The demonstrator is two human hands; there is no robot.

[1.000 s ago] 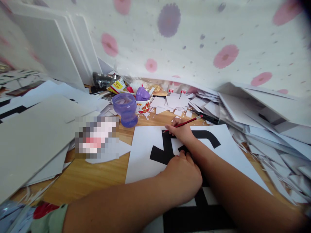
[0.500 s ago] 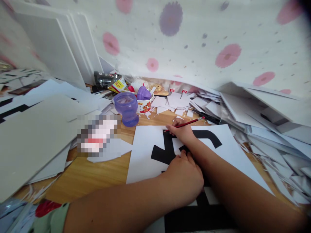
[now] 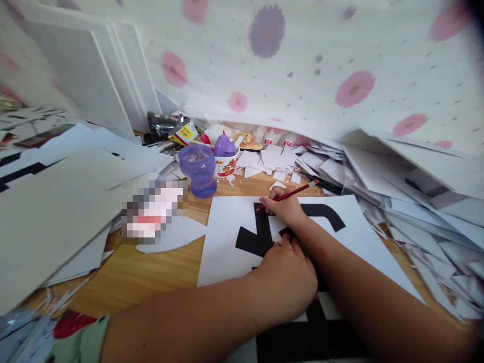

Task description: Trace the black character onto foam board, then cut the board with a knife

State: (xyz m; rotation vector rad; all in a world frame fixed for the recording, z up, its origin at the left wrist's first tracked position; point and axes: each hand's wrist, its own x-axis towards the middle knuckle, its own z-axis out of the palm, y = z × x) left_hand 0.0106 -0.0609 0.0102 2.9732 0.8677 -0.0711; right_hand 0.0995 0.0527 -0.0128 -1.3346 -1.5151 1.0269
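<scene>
In the head view, my right hand (image 3: 284, 204) is closed around a red and black pencil (image 3: 295, 192). The pencil slants, its point down at the top of a black strip on the white sheet (image 3: 227, 217). Bold black shapes (image 3: 262, 227) like parts of a written character lie on this sheet. My left hand (image 3: 289, 277) rests palm down over them, fingers out and fingertips pressed on the black and white surface just below my right wrist. The arms hide part of the sheet. Whether the black shapes are printed or separate pieces, I cannot tell.
Behind the sheet stand a purple cup (image 3: 198, 169) and a paper bowl (image 3: 226, 166) with a purple item in it. Paper scraps (image 3: 274, 156) lie beyond. White boards (image 3: 56, 201) cover the left; stacked offcuts (image 3: 427, 217) crowd the right. A blurred-out item (image 3: 155, 209) lies left.
The pencil's point has shifted slightly down along the black strip, and its eraser end has tipped up a little. My left hand stays in the same place.
</scene>
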